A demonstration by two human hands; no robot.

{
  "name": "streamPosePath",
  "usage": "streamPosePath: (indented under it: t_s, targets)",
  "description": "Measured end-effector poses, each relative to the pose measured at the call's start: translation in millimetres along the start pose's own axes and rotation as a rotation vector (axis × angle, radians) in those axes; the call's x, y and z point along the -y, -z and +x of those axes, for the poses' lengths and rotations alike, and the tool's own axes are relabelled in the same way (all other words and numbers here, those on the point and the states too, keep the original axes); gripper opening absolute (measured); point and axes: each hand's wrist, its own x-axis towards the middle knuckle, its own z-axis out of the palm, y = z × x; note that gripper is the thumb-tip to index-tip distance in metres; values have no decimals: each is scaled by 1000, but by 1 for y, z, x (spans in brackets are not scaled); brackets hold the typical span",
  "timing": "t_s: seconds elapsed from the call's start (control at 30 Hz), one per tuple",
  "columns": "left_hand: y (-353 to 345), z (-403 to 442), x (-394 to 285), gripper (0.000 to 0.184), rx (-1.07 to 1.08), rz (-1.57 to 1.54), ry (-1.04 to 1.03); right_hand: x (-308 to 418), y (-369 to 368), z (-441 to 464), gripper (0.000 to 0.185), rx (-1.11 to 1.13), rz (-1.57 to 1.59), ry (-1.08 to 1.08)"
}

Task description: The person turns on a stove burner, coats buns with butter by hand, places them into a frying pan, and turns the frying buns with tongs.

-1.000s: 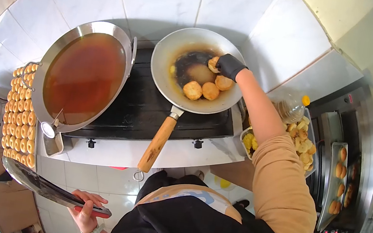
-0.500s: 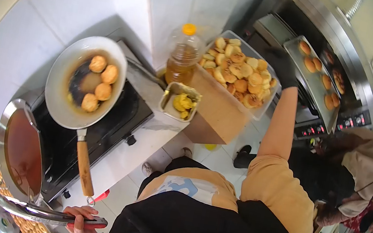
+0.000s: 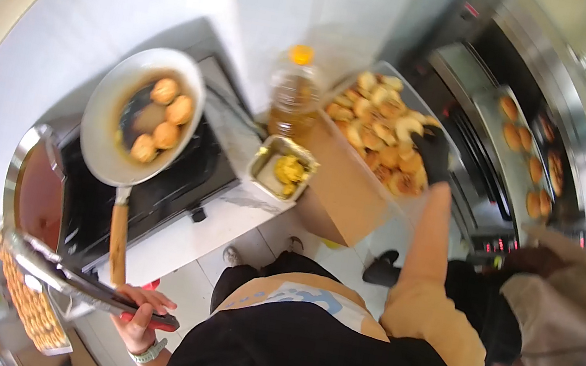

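My left hand (image 3: 141, 313) is closed around the red-and-black handle of metal tongs (image 3: 71, 279), whose arms point left toward a pot of reddish-brown liquid (image 3: 43, 192). My right hand (image 3: 433, 154), in a black glove, is over the right side of a clear plastic tub (image 3: 412, 212) heaped with golden bread pieces (image 3: 383, 132). Its fingertips are at a pale, curved piece; blur hides whether they grip it. On the black stove, a frying pan (image 3: 103, 136) with a wooden handle (image 3: 118, 243) holds several browned round balls (image 3: 165, 134) in oil.
A yellow-capped oil bottle (image 3: 293, 98) and a metal tin of yellow fat (image 3: 287, 170) stand between stove and tub. The tub is on a cardboard box (image 3: 344, 203). At right, an open oven (image 3: 488, 130) has a tray of buns (image 3: 518, 135), with another person (image 3: 547, 311) nearby.
My gloved right hand has come from the tub's far edge down onto the bread pieces. My left hand and the tongs have risen slightly in view, and the camera has shifted.
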Motion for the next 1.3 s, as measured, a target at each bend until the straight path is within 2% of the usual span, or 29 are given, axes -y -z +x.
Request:
streamPosePath:
  t_s: [0.07, 0.13, 0.2, 0.23, 0.33, 0.43, 0.53, 0.57, 0.6, 0.63, 0.67, 0.7, 0.77, 0.8, 0.83, 0.87, 0.9, 1.0, 1.1, 1.13, 1.2, 1.23, 1.3]
  targets:
    - [6, -6, -5, 21, -54, -2, -5, 99, -4, -43, 36, 191, 373, -254]
    - [24, -12, -8, 18, -77, 2, -33, 154, -31, -63, 42, 428, 589, -309]
    - [43, -15, -11, 17, -102, -38, -63, 200, -71, -73, 45, 718, 555, -201]
    - [50, -16, -15, 18, -116, -49, -81, 226, -94, -76, 43, 833, 512, -76]
    - [77, -23, -25, 17, -155, -12, -137, 300, -149, -78, 39, 1072, 382, 134]
    - [96, -34, -30, 18, -281, -18, -173, 341, -169, -89, 38, 1076, 364, 252]
    - [111, -39, -27, 20, -352, -1, -205, 317, -139, -78, 37, 948, 190, 299]
    - [115, -40, -26, 23, -369, 18, -210, 302, -119, -71, 35, 871, 296, 206]
    - [114, -38, -29, 25, -365, 36, -209, 278, -96, -62, 31, 668, 260, 225]
    - [115, -35, -28, 26, -357, 39, -213, 260, -74, -51, 29, 428, -41, 279]
    - [117, -33, -25, 26, -354, 43, -221, 230, -54, -38, 32, 215, -189, 287]
    - [124, -31, -21, 26, -328, 58, -198, 211, -39, -30, 34, 59, -352, 171]
    - [120, -24, -25, 16, -255, 29, -123, 144, -18, -12, 36, -60, -722, 117]
    - [117, -20, -26, 11, -225, 16, -92, 123, -19, -9, 35, 16, -811, -88]
    - [114, -14, -26, 11, -201, 8, -66, 94, -20, -9, 36, 92, -782, -39]
    - [110, -9, -26, 12, -175, 7, -63, 72, -24, -12, 35, 196, -814, -153]
    - [105, -4, -26, 12, -149, 6, -61, 55, -28, -14, 34, 333, -878, -132]
    - [98, 4, -25, 12, -100, 15, -26, 25, -37, -38, 29, 346, -766, -164]
    - [86, 13, -25, 13, -60, 42, -1, 13, -16, -39, 23, 261, -700, -229]
    - [81, 16, -26, 14, -45, 56, 6, 18, -6, -35, 16, 68, -757, -140]
    - [74, 20, -26, 15, -11, 53, 3, 5, 28, -19, 25, -284, -759, -133]
    - [72, 20, -23, 15, -9, 53, 8, 0, 41, -13, 25, -391, -695, -99]
    - [65, 23, -22, 15, -2, 65, 23, -18, 42, 10, 22, -296, -621, -108]
